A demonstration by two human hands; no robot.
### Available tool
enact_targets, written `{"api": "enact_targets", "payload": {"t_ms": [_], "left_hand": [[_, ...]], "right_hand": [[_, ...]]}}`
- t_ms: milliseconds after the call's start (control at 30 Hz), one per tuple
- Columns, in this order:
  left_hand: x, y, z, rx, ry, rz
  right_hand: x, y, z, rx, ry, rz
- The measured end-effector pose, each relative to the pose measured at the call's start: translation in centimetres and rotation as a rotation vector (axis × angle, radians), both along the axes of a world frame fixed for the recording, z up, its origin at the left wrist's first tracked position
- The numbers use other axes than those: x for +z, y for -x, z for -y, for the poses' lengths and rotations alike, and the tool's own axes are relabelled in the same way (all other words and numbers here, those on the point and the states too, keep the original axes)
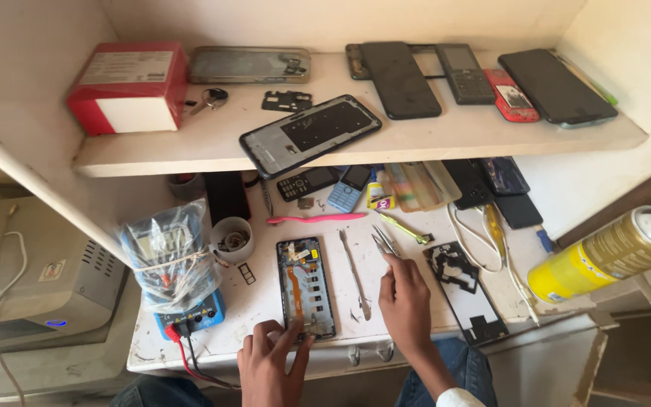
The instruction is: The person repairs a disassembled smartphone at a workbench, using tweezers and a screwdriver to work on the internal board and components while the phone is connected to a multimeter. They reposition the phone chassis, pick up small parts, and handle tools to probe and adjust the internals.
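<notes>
Up top, red-white box (128, 87) on shelf (446, 139); yellow spray can (612, 252) right.

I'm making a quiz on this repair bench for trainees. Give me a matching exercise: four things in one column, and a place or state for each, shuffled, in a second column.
Things:
1. opened phone
2. tweezers
3. red box
4. yellow spray can

Places or states:
A. at the left end of the upper shelf
B. lying on its side at the right edge
C. flat on the table, touched by the left hand
D. held in the right hand

Pairs: 1-C, 2-D, 3-A, 4-B
</notes>
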State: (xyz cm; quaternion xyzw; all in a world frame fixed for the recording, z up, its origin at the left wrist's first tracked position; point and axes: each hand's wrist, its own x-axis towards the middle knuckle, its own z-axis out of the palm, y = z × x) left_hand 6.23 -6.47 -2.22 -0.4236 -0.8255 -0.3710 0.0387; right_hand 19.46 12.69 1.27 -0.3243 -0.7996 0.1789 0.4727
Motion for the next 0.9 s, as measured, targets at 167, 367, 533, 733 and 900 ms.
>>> {"api": "enact_targets", "payload": {"t_ms": [167, 367, 533, 733, 900], "left_hand": [[-0.5, -0.2, 0.4, -0.01, -0.051, 0.029], [-1.2, -0.6, 1.0, -0.053, -0.142, 0.016], [-2.2, -0.6, 1.1, -0.062, -0.225, -0.069], [-3.9, 0.0, 0.8, -0.079, -0.256, -0.084], [-5.0, 0.0, 0.9, -0.087, -0.227, -0.076]], "right_hand": [[-0.3, 0.2, -0.2, -0.028, 0.029, 0.033], [-0.6, 0.2, -0.2, -0.019, 0.011, 0.043], [-0.5, 0.2, -0.3, -0.017, -0.022, 0.045], [-0.4, 0.4, -0.4, -0.044, -0.009, 0.056], [-0.4, 0.4, -0.4, -0.044, 0.04, 0.064]]}}
